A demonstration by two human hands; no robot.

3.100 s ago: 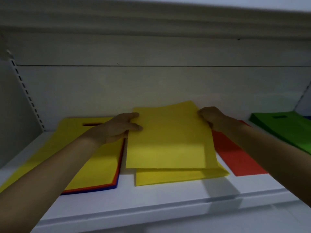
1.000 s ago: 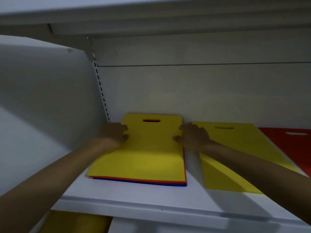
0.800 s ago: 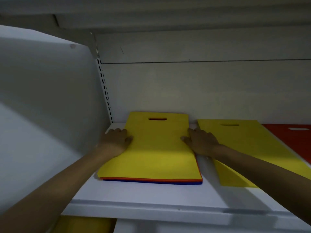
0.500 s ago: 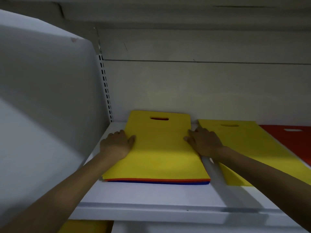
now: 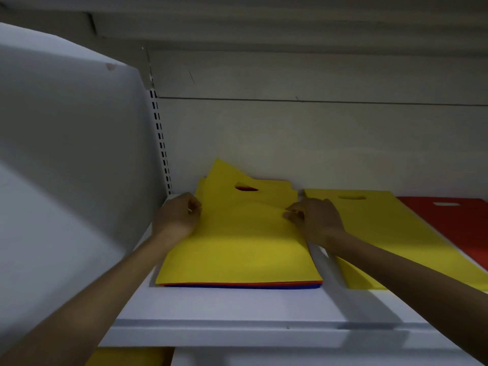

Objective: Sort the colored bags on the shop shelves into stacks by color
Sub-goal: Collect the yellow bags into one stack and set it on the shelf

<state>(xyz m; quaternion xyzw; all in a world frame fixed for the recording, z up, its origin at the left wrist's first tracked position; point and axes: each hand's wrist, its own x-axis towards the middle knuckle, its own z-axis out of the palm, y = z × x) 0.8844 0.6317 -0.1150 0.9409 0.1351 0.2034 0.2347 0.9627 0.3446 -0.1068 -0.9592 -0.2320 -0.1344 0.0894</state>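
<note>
**Lift, don't drag: the sheets under the yellow one can shift**

Your shelf (image 5: pixel 237 305) is smooth, white and hard, so nothing lying on it has much hold. At its near end the mixed pile (image 5: pixel 243 285) shows thin orange and blue edges under the yellow. These sheets are flat and limp. Dragging the top one instead of lifting it would probably pull them out of line or over the front lip.

Further in, your left hand (image 5: pixel 179 216) pinches the left edge of the top yellow bag (image 5: pixel 237 247) with curled fingers. Your right hand (image 5: pixel 314 220) pinches the right edge the same way. Neither holds anything else that I can see. A pinch on fabric this thin could catch two layers, and more yellow shows under the raised far end, so check you have only what you mean to take.

That far end is lifted and creased, with one corner up against the back wall (image 5: pixel 317 143). Dark red shows through the oval handle slot (image 5: pixel 245 188).

To the right, just beside the pile, lies the yellow stack (image 5: pixel 390 233), which is likely where this bag belongs. Past it the red bag (image 5: pixel 456 223) lies flat.
</note>
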